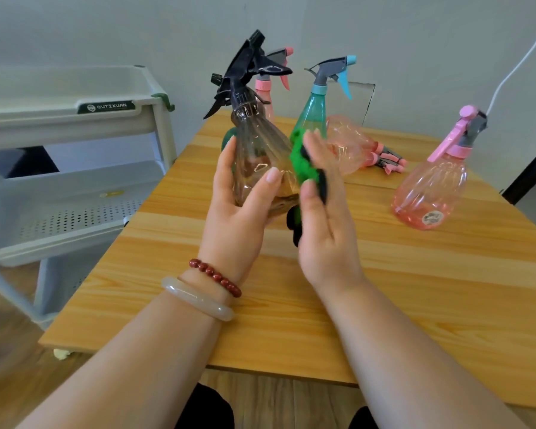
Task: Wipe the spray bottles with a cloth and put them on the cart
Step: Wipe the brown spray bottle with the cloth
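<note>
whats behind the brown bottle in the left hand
A pink-trigger bottle, only its top showing, and a teal bottle stand behind it. The pink one's body is covered by the brown bottle.

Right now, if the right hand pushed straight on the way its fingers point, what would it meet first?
Probably the teal spray bottle, standing just beyond the fingertips of the right hand; depth is unclear.

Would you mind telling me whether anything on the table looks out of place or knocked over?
Yes: one translucent pink spray bottle lies on its side on the wooden table, trigger end pointing right, while the teal spray bottle and the round pink spray bottle stand upright.
</note>
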The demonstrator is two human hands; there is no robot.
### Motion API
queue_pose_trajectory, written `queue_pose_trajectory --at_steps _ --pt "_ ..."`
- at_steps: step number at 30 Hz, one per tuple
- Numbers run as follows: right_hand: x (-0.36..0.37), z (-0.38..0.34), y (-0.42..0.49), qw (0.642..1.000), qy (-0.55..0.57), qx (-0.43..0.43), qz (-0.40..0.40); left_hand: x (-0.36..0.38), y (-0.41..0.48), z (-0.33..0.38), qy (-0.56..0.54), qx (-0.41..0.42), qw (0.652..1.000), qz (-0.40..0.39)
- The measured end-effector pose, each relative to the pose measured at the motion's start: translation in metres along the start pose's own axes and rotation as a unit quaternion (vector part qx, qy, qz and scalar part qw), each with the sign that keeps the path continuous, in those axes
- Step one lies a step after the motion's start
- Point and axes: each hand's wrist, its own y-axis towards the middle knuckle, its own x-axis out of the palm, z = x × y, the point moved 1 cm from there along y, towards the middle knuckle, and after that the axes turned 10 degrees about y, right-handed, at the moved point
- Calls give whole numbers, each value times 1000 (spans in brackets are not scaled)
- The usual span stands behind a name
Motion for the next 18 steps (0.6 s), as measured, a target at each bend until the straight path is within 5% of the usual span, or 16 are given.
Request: queue_pose_trajectory --at_steps 3,8,14,18 --pt "-3 2 0 986 106 122 35 2 -1 -1 11 3 1000 14" --pt "2 0 -3 994 -79 -60 -40 0 1 -2 23 2 1000 14" --pt "-5 2 0 972 149 175 47 1 1 -1 24 2 1000 15" --pt "-2 -1 -4 1000 2 12 -19 3 0 0 7 -3 1000 23"
